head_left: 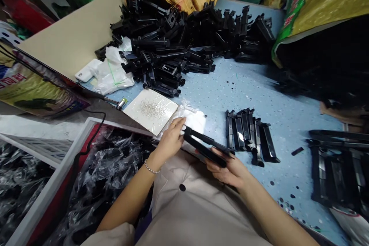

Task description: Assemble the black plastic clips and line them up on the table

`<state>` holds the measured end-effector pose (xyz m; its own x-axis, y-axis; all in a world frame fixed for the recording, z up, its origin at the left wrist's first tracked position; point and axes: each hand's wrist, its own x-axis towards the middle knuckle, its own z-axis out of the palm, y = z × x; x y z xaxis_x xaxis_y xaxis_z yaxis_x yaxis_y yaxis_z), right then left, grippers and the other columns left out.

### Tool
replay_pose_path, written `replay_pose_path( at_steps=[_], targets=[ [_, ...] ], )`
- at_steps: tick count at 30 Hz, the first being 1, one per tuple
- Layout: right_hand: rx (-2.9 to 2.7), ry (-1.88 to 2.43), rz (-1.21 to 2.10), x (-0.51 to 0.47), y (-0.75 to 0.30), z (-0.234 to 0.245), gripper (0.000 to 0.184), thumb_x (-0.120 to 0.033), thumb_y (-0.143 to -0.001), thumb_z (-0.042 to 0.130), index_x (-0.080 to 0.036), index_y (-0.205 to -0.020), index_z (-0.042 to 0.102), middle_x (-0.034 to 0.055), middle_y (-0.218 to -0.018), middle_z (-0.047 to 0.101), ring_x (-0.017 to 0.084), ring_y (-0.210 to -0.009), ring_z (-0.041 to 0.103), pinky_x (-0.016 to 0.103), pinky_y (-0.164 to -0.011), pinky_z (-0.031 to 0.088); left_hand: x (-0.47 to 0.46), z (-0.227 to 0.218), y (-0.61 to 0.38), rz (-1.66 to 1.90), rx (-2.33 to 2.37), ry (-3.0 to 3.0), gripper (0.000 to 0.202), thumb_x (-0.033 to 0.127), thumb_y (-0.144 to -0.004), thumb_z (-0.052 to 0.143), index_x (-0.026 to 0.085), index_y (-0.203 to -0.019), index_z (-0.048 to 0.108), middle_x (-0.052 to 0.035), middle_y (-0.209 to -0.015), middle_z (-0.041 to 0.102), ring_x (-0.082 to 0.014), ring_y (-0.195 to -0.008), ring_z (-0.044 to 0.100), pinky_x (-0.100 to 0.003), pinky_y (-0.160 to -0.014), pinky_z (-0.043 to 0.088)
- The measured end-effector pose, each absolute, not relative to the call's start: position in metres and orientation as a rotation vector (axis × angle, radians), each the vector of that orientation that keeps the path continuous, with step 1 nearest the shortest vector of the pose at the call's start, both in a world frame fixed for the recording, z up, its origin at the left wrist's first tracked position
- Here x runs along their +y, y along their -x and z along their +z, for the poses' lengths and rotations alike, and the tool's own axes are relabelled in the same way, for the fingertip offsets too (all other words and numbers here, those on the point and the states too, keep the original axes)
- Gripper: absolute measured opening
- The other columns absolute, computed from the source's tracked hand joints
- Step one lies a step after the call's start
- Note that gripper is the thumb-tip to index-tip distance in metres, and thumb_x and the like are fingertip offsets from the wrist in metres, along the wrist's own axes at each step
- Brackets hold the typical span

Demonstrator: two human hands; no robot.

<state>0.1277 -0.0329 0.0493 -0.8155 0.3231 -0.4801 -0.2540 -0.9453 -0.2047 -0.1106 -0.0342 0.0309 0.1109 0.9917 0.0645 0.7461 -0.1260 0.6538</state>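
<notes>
A long black plastic part with two arms is held low over my lap. My right hand wraps around its lower right end. At its upper left end, my left hand is closed in a pinch, touching the part. A small pale spot shows at the left fingertips; what it is, I cannot make out. Just beyond my left hand lies a white square board scattered with tiny shiny pieces. A crumpled clear plastic bag rests beside that board.
Several black parts lie in a row at right. A large heap of them fills the back. A yellow sack stands at right, near another person's blurred hand. A crate of wrapped black pieces sits at lower left.
</notes>
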Motion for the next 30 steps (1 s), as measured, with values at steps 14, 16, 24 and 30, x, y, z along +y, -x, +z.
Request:
replay_pose_path(
  at_steps=[14,16,24,30],
  targets=[
    [-0.596,0.918,2.41,-0.022,-0.078,0.057,0.025,-0.039,-0.079,0.066,-0.016,-0.087,0.062,-0.0056,-0.062,0.049,0.002,-0.042,0.021,0.013,-0.034,0.021,-0.076,0.088,0.109,0.796,1.337,-1.862,0.078,0.006,-0.085,0.046,0.034,-0.152,0.017,-0.0096,-0.152,0.033,-0.0202,-0.111,0.06,-0.03,-0.085,0.058],
    [-0.484,0.834,2.438,-0.022,-0.075,0.054,0.026,-0.04,-0.079,0.066,-0.016,-0.085,0.061,-0.0061,-0.063,0.047,0.002,-0.041,0.016,0.013,-0.033,0.02,-0.078,0.087,0.11,0.861,1.365,-1.958,0.078,0.004,-0.085,0.041,0.034,-0.152,0.015,-0.0092,-0.153,0.033,-0.0237,-0.125,0.052,-0.036,-0.096,0.053],
    [-1.527,1.101,1.774,-0.033,-0.062,0.065,0.032,-0.028,-0.084,0.062,-0.023,-0.115,0.064,0.0013,-0.098,0.069,0.016,-0.085,0.063,0.027,-0.076,0.052,-0.089,0.104,0.096,0.857,1.323,-2.207,0.047,0.025,-0.087,0.058,0.019,-0.133,0.052,-0.0125,-0.123,0.063,-0.0246,-0.112,0.062,-0.04,-0.094,0.054],
    [-2.291,1.036,1.563,-0.005,-0.109,0.095,0.035,-0.037,-0.095,0.049,-0.025,-0.126,0.061,0.0076,-0.117,0.068,0.024,-0.101,0.064,0.037,-0.087,0.049,-0.127,0.129,0.198,0.346,1.728,-1.775,0.021,0.039,-0.085,0.057,0.031,-0.095,0.073,-0.0023,-0.1,0.073,-0.0215,-0.092,0.068,-0.031,-0.085,0.054]
  ],
)
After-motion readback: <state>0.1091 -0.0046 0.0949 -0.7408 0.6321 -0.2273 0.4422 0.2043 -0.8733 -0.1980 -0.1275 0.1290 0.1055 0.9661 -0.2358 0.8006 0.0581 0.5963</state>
